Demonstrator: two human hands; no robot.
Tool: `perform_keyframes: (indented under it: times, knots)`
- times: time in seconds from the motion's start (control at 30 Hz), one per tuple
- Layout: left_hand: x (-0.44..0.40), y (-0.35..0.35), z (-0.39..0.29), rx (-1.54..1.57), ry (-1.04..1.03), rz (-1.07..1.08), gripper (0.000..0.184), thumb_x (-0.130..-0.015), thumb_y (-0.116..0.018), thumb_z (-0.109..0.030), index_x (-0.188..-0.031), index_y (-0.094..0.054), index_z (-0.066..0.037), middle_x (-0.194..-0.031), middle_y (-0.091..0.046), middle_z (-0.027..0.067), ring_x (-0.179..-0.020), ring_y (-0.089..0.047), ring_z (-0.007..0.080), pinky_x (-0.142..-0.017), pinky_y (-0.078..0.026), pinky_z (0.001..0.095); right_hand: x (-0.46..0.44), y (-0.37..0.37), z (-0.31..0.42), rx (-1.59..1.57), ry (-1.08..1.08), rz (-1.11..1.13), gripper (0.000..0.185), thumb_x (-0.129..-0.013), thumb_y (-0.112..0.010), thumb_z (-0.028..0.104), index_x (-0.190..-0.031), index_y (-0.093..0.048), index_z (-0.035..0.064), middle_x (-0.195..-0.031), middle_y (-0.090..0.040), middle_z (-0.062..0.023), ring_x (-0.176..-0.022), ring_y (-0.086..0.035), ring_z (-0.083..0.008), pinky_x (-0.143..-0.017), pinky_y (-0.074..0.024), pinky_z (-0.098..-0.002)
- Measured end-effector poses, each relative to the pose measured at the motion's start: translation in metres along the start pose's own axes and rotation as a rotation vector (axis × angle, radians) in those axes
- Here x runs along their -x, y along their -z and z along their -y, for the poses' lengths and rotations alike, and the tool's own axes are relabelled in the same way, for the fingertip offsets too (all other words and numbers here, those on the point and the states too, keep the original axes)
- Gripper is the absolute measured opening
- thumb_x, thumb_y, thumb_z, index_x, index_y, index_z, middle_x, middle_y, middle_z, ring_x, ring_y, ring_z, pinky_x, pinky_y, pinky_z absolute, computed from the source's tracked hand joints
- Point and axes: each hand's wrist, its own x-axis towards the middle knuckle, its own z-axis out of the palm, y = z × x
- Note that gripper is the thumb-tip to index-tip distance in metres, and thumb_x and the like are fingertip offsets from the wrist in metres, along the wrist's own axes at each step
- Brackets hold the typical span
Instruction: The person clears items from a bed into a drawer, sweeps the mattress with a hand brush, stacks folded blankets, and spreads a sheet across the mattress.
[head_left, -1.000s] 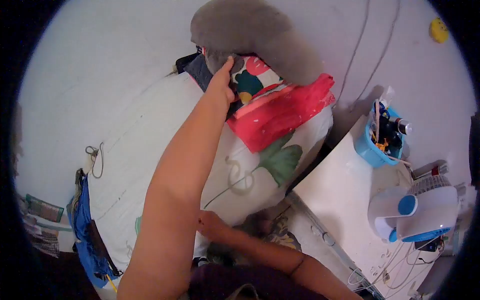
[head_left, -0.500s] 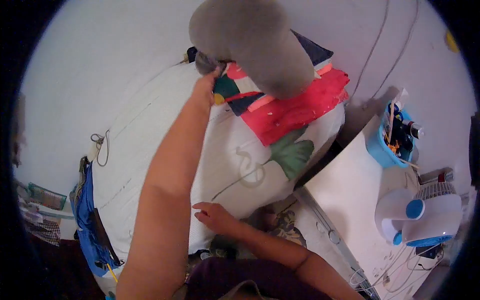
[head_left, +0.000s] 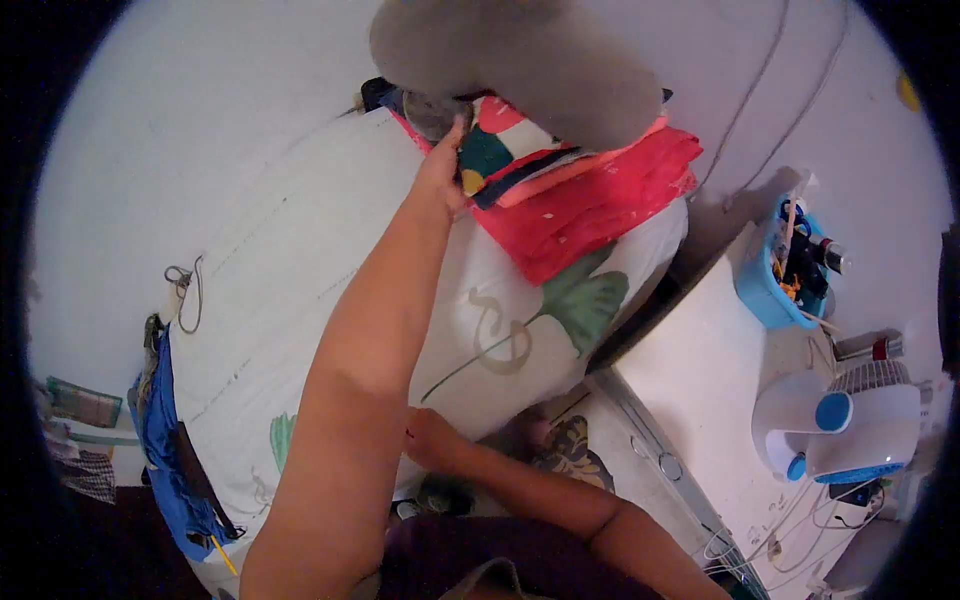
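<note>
At the far end of the bed, my left hand is closed on the edge of a folded multicoloured cloth with green, pink, white and dark patches. A big, rounded grey cushion lies on top of it, and a smaller grey rounded part shows beside my fingers. Beneath the patterned cloth is a red cloth with small white marks. My right hand is low near my body, by the near side of the bed; its fingers are partly hidden behind my left forearm.
The bed has a white sheet with green leaf prints. To the right stands a white tabletop carrying a blue basket of small items, a white and blue fan and cables. Blue fabric hangs at the left edge.
My left hand has shifted slightly right with the cloth edge, and the multicoloured cloth looks more bunched. The grey cushion has shifted. My right hand, its fingers stretched out before, is now partly behind my left forearm.
</note>
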Motion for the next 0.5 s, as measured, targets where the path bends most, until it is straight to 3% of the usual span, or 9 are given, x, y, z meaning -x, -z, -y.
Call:
perform_keyframes:
  times: [0.1,0.13,0.23,0.33,0.43,0.5]
  knots:
    - [-0.025,0.016,-0.006,-0.313,0.123,-0.138,0.064,-0.081,-0.065,-0.040,-0.127,-0.042,-0.003,-0.123,-0.051,0.0146,-0.107,-0.053,0.0272,-0.091,-0.044,0.0421,-0.003,-0.004,0.000,-0.018,-0.002,0.008,0.024,-0.083,-0.051,0.021,-0.094,-0.055,-0.0004,-0.083,-0.059,-0.0234,-0.078,-0.057,-0.0409,-0.070,-0.0447,-0.0463]
    - [0.008,-0.019,-0.011,-0.440,0.024,-0.265,0.069,-0.079,-0.067,-0.040,-0.128,-0.040,0.000,-0.123,-0.051,0.0147,-0.109,-0.051,0.0255,-0.090,-0.044,0.0403,-0.003,-0.001,0.006,-0.030,-0.009,0.009,0.024,-0.083,-0.051,0.021,-0.094,-0.055,-0.0008,-0.083,-0.059,-0.0235,-0.078,-0.057,-0.0412,-0.070,-0.0446,-0.0466]
    - [-0.023,-0.005,-0.011,-0.400,-0.125,-0.232,0.051,-0.084,-0.061,-0.039,-0.118,-0.048,-0.004,-0.110,-0.059,0.0136,-0.099,-0.059,0.0257,-0.086,-0.049,0.0411,0.000,0.013,0.022,0.013,-0.051,0.009,0.024,-0.083,-0.050,0.020,-0.093,-0.054,-0.0020,-0.082,-0.058,-0.0238,-0.080,-0.055,-0.0428,-0.070,-0.0440,-0.0472]
    - [-0.023,-0.012,-0.013,-0.247,-0.084,-0.163,0.049,-0.084,-0.062,-0.035,-0.119,-0.048,-0.004,-0.109,-0.060,0.0137,-0.098,-0.059,0.0262,-0.088,-0.048,0.0421,0.000,0.012,0.019,0.001,-0.046,0.024,0.025,-0.083,-0.049,0.020,-0.092,-0.053,-0.0032,-0.082,-0.057,-0.0244,-0.082,-0.054,-0.0440,-0.071,-0.0436,-0.0479]
    - [-0.026,-0.009,-0.011,-0.108,0.044,-0.012,0.060,-0.081,-0.066,-0.035,-0.124,-0.043,0.000,-0.115,-0.056,0.0157,-0.096,-0.059,0.0279,-0.087,-0.048,0.0416,0.000,0.018,0.026,0.057,-0.110,0.089,0.025,-0.083,-0.050,0.020,-0.090,-0.053,-0.0036,-0.081,-0.055,-0.0252,-0.081,-0.054,-0.0435,-0.072,-0.0431,-0.0485]
    - [-0.023,-0.009,-0.012,-0.099,0.068,-0.031,0.059,-0.081,-0.066,-0.034,-0.123,-0.043,0.000,-0.113,-0.057,0.0154,-0.095,-0.060,0.0278,-0.086,-0.049,0.0413,-0.002,0.014,0.020,0.019,-0.123,0.097,0.026,-0.083,-0.050,0.020,-0.093,-0.054,-0.0034,-0.086,-0.057,-0.0256,-0.085,-0.054,-0.0427,-0.076,-0.0433,-0.0479]
